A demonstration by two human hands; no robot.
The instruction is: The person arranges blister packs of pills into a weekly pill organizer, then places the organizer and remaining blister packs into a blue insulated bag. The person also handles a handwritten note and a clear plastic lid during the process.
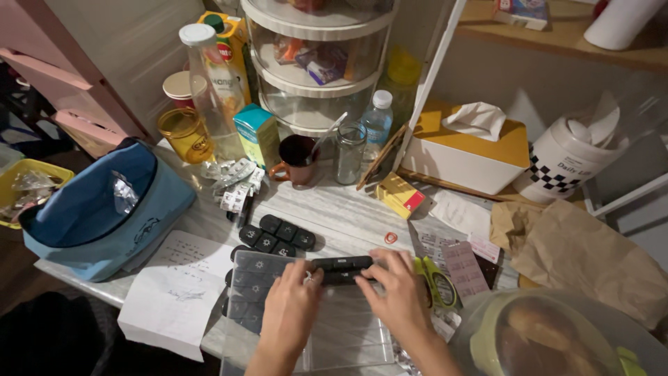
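Note:
Both hands grip a dark strip of pill compartments (pixel 342 269) over a clear plastic tray (pixel 348 334). My left hand (pixel 291 308) holds the strip's left end, and my right hand (pixel 395 289) holds its right end. Another dark strip (pixel 277 235) lies just beyond them on the table. A stack of grey pill strips with small sun marks (pixel 252 289) sits to the left of my left hand. Blister packs of tablets (pixel 233 179) lie further back, beside a brown mug (pixel 300 160).
An open blue pouch (pixel 97 209) and a handwritten paper (pixel 177 289) lie at the left. Bottles, a teal box (pixel 257 134), a glass jar (pixel 348 152) and a yellow tissue box (pixel 467 152) crowd the back. A brown paper bag (pixel 584 257) and a clear lidded bowl (pixel 550 338) are at the right.

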